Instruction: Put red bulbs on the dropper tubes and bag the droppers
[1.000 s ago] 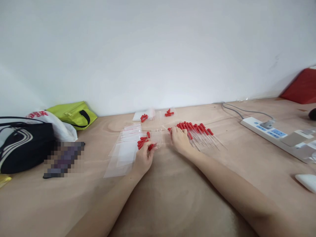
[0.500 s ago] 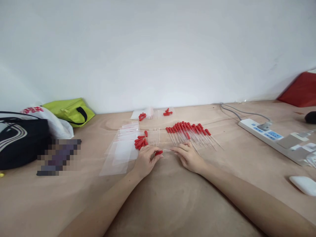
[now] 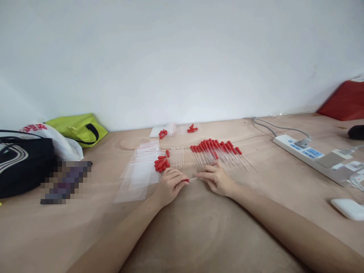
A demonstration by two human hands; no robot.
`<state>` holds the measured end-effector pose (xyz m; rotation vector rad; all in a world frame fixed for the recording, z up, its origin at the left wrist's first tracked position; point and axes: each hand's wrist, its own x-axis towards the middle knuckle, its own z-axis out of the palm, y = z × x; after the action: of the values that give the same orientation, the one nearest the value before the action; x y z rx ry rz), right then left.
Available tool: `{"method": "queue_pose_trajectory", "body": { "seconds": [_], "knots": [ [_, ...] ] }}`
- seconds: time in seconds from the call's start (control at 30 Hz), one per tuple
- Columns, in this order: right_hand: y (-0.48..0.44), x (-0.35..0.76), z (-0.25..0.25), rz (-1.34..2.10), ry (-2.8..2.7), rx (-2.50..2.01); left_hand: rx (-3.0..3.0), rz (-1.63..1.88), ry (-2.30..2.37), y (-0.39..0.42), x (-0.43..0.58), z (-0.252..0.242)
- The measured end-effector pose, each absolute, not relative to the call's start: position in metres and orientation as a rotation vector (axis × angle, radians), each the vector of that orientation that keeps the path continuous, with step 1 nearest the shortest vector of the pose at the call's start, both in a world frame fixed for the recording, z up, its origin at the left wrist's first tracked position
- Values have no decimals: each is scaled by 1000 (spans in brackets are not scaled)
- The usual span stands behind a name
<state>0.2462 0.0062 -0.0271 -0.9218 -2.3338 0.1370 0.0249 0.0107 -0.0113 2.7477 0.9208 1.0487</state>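
Note:
My left hand [image 3: 172, 184] is closed on a red rubber dropper bulb [image 3: 187, 181], mostly covered by the fingers. My right hand [image 3: 215, 179] pinches a thin clear dropper tube [image 3: 193, 179]. The tube's end meets the bulb's mouth between the two hands; how far it is inserted I cannot tell. Just beyond my left hand lie several loose red bulbs [image 3: 162, 163] and a row of clear tubes [image 3: 177, 157]. Behind my right hand, several droppers with red bulbs on clear tubes [image 3: 212, 148] lie side by side in a fan.
Clear zip bags [image 3: 139, 167] lie overlapped left of the bulbs. Near the wall are more red bulbs [image 3: 163, 134] on bags. A power strip [image 3: 307, 151] with plugs and a white case [image 3: 348, 209] are on the right. A green bag [image 3: 78, 129] and black bag [image 3: 27, 163] stand left.
The bulb and the tube have come together; before, a small gap lay between them. My left fingers have closed further over the bulb. The view has shifted slightly.

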Motion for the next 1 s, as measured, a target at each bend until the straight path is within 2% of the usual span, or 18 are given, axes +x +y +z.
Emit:
{"method": "queue_pose_trajectory", "body": {
  "seconds": [0.4, 1.0],
  "knots": [
    [0, 241, -23, -174, -2367, -938, 2813, 948, 1016, 6, 28, -9],
    [-5, 223, -24, -7, -2360, -978, 2898, 927, 966, 5, 29, -13]
  ]
}}
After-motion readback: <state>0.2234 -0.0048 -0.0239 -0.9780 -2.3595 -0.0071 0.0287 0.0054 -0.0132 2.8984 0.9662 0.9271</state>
